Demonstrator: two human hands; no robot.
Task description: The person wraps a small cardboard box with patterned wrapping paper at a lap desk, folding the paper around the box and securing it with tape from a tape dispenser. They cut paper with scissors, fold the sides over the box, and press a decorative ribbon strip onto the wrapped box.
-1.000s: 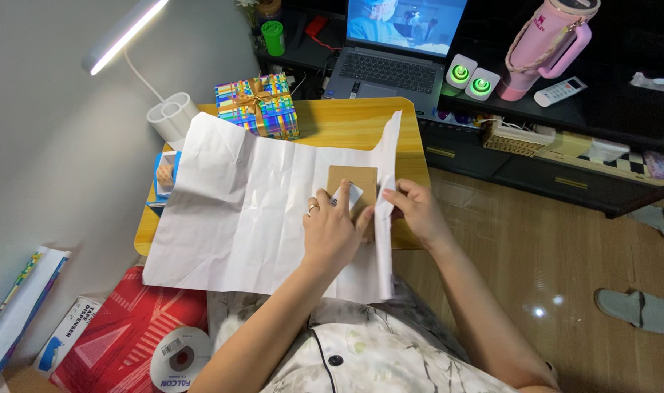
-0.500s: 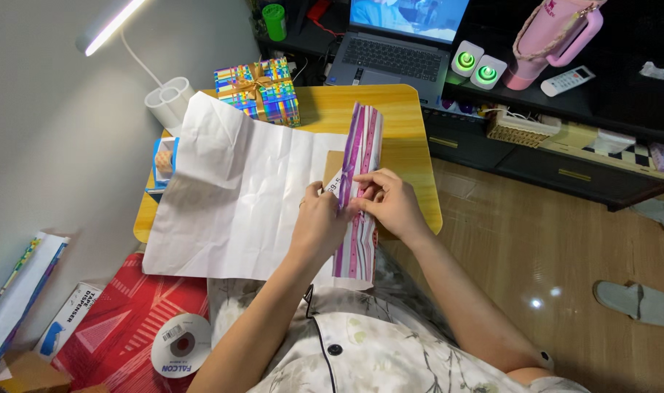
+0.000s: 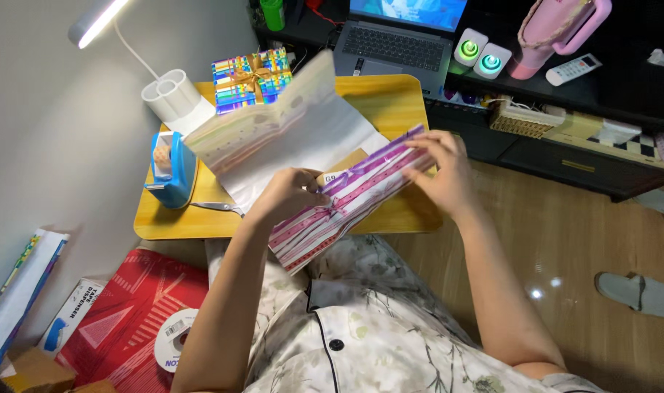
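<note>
My left hand [image 3: 288,195] grips the striped pink, purple and white wrapping paper [image 3: 346,200] near its middle, pressing it over a flat brown cardboard box [image 3: 341,164]. My right hand [image 3: 443,169] holds the paper's far end, pulled out to the right above the wooden table [image 3: 390,102]. The sheet's white back [image 3: 303,131] is lifted and curls up toward the far side of the table. Most of the box is hidden under the paper and my hand.
A blue tape dispenser [image 3: 169,167] and a white lamp base [image 3: 170,96] stand at the table's left. A wrapped multicoloured gift [image 3: 248,76] sits at the back. Behind are a laptop [image 3: 394,36] and a pink tumbler [image 3: 558,33]. Red paper [image 3: 121,320] and a ribbon spool [image 3: 173,348] lie on the floor.
The sheet, lying flat a second ago, has been lifted and folded over the box, showing its striped side. My right hand has moved out to the right, and the sheet's left part has risen.
</note>
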